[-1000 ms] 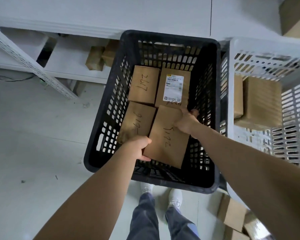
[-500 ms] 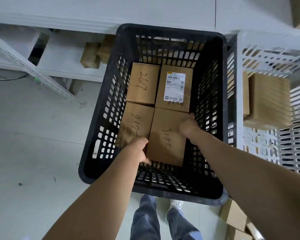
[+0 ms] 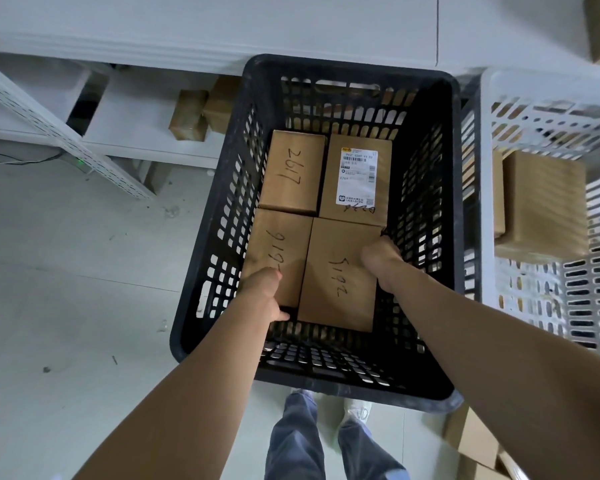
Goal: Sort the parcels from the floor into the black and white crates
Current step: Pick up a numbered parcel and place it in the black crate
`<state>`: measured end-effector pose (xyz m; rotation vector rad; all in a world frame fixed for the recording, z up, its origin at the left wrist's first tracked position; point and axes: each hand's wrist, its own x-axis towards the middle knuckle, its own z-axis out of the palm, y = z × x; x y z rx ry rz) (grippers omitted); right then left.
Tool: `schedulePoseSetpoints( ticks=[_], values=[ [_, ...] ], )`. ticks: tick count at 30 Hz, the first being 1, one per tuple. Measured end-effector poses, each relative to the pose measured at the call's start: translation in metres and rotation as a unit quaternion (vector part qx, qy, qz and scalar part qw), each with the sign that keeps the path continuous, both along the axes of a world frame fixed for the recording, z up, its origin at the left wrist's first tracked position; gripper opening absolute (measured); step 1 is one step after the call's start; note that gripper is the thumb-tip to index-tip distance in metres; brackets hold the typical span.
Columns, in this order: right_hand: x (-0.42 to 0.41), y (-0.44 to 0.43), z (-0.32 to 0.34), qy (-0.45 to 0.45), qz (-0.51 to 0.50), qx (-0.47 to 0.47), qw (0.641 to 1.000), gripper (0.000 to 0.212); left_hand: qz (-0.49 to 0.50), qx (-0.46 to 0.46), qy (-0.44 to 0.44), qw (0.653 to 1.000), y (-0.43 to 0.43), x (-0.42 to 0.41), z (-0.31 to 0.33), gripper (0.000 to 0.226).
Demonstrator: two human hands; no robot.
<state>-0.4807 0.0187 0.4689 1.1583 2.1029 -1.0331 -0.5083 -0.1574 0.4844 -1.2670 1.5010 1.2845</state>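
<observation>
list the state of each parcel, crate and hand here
black crate, holds four parcels
white crate, holds brown parcels
5192 parcel, in black crate, gripped by both hands
2617 parcel, flat, untouched
labelled parcel, flat, untouched
919 parcel, flat, near end under left hand
left hand, grips 5192 parcel
right hand, grips 5192 parcel

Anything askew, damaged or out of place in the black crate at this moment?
Nothing stands out. The left hand and right hand hold the near-right parcel, roughly flat and square beside the other three parcels in the black crate. None looks torn or crushed.
</observation>
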Motion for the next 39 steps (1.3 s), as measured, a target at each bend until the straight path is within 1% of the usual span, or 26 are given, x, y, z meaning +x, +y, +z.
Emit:
schedulePoseSetpoints(
  ticks=[1,2,4,5,7,8,9,12,13,17,18,21,23,24,25,26,28,29,32,33,37,39],
  values=[
    [-0.003,0.002,0.005,0.027,-0.117,-0.048,0.992,0.026,-0.015,-0.006,0.000,1.000,0.001,0.000,0.006,0.051],
    [-0.003,0.004,0.008,0.087,-0.118,-0.028,0.989,0.032,-0.028,-0.015,0.004,0.999,0.002,0.000,0.011,0.052],
    [-0.008,0.005,0.022,0.102,-0.089,-0.006,0.991,0.037,-0.053,-0.011,0.023,0.998,0.003,-0.002,0.022,0.049],
    [-0.010,0.005,0.034,0.132,-0.099,-0.017,0.986,0.039,-0.067,0.000,0.053,0.996,0.005,-0.002,0.029,0.041],
    [-0.012,0.003,0.058,0.188,-0.129,-0.061,0.972,0.047,-0.101,0.009,0.126,0.987,0.012,-0.005,0.046,0.019],
    [-0.013,0.002,0.073,0.210,-0.134,-0.068,0.966,0.050,-0.118,0.006,0.158,0.980,0.016,-0.007,0.059,0.016],
    [-0.012,0.002,0.086,0.236,-0.138,-0.083,0.958,0.050,-0.136,0.008,0.186,0.973,0.019,-0.009,0.070,0.020],
    [-0.004,0.003,0.123,0.314,-0.131,-0.119,0.933,0.047,-0.174,0.042,0.276,0.944,0.034,-0.012,0.103,0.045],
    [-0.001,0.005,0.137,0.337,-0.138,-0.129,0.922,0.047,-0.182,0.051,0.306,0.933,0.039,-0.008,0.118,0.049],
    [0.018,0.013,0.187,0.404,-0.146,-0.158,0.889,0.058,-0.201,0.085,0.394,0.893,0.053,0.009,0.170,0.064],
    [0.024,0.015,0.200,0.416,-0.150,-0.169,0.881,0.059,-0.211,0.090,0.419,0.879,0.056,0.013,0.181,0.063],
    [0.042,0.023,0.234,0.458,-0.154,-0.176,0.857,0.057,-0.227,0.089,0.506,0.828,0.068,0.021,0.214,0.050],
    [0.057,0.030,0.257,0.488,-0.157,-0.183,0.839,0.043,-0.245,0.103,0.547,0.794,0.081,0.026,0.238,0.042],
    [0.065,0.033,0.269,0.503,-0.161,-0.187,0.828,0.035,-0.261,0.119,0.566,0.773,0.089,0.029,0.250,0.037],
    [0.072,0.037,0.280,0.521,-0.168,-0.187,0.816,0.032,-0.277,0.141,0.584,0.750,0.098,0.031,0.262,0.035],
    [0.081,0.040,0.291,0.536,-0.178,-0.177,0.806,0.032,-0.295,0.165,0.599,0.726,0.107,0.034,0.273,0.038],
    [0.100,0.047,0.311,0.565,-0.194,-0.138,0.790,0.035,-0.338,0.209,0.617,0.680,0.126,0.042,0.293,0.051],
    [0.110,0.049,0.319,0.578,-0.205,-0.118,0.781,0.035,-0.357,0.230,0.622,0.658,0.135,0.047,0.301,0.055],
    [0.141,0.051,0.339,0.607,-0.249,-0.062,0.752,0.037,-0.394,0.295,0.628,0.603,0.152,0.066,0.318,0.053],
    [0.153,0.050,0.344,0.615,-0.267,-0.051,0.741,0.037,-0.405,0.323,0.623,0.586,0.156,0.073,0.321,0.055],
    [0.206,0.040,0.352,0.633,-0.335,0.003,0.698,0.038,-0.439,0.450,0.572,0.527,0.171,0.110,0.334,0.075],
    [0.239,0.034,0.355,0.633,-0.382,0.028,0.673,0.044,-0.453,0.502,0.543,0.498,0.179,0.135,0.338,0.077]
  ],
)
